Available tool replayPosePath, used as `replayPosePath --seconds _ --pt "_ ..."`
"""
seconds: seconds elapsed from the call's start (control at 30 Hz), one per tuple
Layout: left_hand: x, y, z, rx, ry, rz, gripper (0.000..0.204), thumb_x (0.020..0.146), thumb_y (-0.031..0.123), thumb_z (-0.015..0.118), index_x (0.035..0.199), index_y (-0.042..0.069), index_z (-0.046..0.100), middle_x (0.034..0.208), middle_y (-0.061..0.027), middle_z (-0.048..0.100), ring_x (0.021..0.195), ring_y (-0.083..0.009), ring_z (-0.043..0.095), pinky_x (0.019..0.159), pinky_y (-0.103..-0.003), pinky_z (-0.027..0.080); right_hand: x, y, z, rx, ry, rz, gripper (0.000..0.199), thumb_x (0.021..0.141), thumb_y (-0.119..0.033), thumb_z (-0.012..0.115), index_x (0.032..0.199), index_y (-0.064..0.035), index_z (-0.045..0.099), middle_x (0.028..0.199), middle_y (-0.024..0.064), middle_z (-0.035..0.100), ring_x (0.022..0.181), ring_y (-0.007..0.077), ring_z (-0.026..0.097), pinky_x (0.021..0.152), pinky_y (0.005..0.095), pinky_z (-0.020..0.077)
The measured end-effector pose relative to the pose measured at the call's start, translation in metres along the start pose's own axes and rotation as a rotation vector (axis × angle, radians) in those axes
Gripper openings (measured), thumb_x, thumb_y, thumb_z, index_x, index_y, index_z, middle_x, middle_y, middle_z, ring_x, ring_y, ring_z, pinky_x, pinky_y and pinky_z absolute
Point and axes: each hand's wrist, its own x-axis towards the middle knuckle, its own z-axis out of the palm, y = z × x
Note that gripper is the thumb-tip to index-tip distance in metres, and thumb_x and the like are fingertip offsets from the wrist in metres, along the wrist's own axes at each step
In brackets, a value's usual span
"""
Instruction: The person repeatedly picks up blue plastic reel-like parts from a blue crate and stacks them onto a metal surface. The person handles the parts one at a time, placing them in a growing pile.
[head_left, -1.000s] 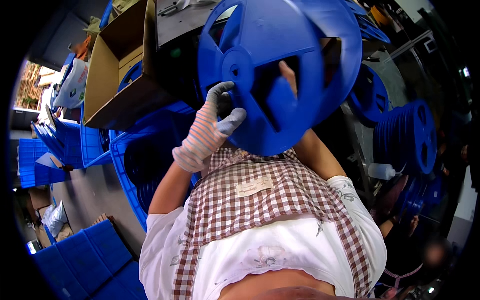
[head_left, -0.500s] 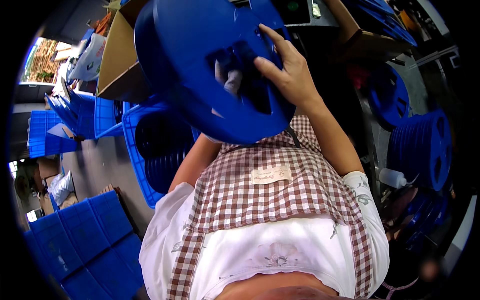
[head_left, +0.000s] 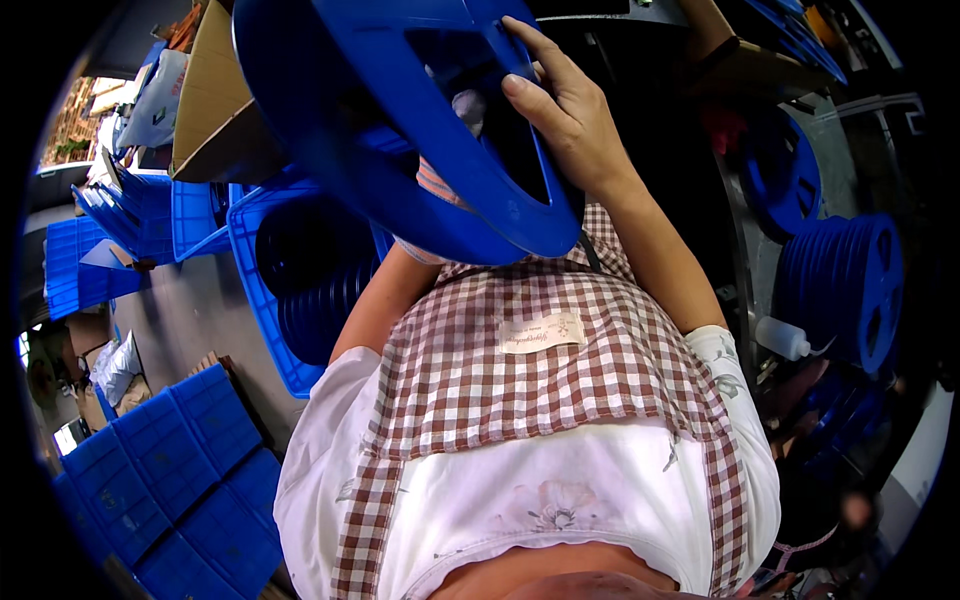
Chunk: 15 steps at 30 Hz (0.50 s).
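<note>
A large blue plastic reel (head_left: 395, 75) with big cut-out windows is held up tilted in front of my chest. My bare right hand (head_left: 575, 130) grips its right side, fingers over the rim of a cut-out and thumb on the near side. Behind the near flange is my left hand (head_left: 438, 184), in a glove with an orange-striped cuff. One pale gloved fingertip shows through the window; the reel hides most of that hand, which appears to hold it from behind.
A blue crate (head_left: 245, 235) with dark reels stands at left, beside an open cardboard box (head_left: 212, 110). Stacked blue crates (head_left: 170, 480) are lower left. On the right are a row of blue reels (head_left: 840, 285), a white squeeze bottle (head_left: 783, 339) and another cardboard box (head_left: 750, 70).
The reel has turned and shifted up and left, so its cut-out windows show larger. My right hand has risen slightly with it, and more of the left glove's striped cuff shows.
</note>
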Motion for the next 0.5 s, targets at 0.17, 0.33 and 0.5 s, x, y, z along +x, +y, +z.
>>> replayPosePath --seconds 0.17,0.33,0.5 --pt "0.002 -0.006 -0.007 0.003 0.006 0.009 0.055 0.096 0.027 0.058 0.145 0.015 0.035 0.132 -0.0117 0.052 0.121 -0.0241 0.054 0.095 -0.043 0.054 0.005 -0.022 -0.009 0.028 -0.029 -0.022 0.058 0.086 -0.025 0.065 0.138 -0.0082 0.045 0.11 0.0186 0.058 0.098 0.0264 0.059 0.086 0.0336 0.0468" --pt "0.003 -0.01 -0.01 0.007 0.008 0.021 0.055 0.096 0.026 0.059 0.145 0.016 0.035 0.132 -0.0118 0.053 0.121 -0.0242 0.054 0.094 -0.043 0.054 0.005 -0.018 -0.014 0.085 -0.134 0.083 0.061 0.088 -0.027 0.062 0.143 -0.0103 0.041 0.111 0.0172 0.057 0.1 0.0234 0.057 0.091 0.033 0.0444" --pt "0.002 -0.001 0.007 -0.018 0.052 0.1 0.06 0.094 0.019 0.062 0.146 0.012 0.032 0.129 -0.0096 0.053 0.114 -0.0197 0.056 0.093 -0.034 0.053 0.001 -0.007 -0.011 0.114 -0.112 0.058 0.063 0.09 -0.041 0.058 0.145 -0.0143 0.042 0.1 0.0085 0.057 0.092 0.0182 0.058 0.085 0.0328 0.0459"
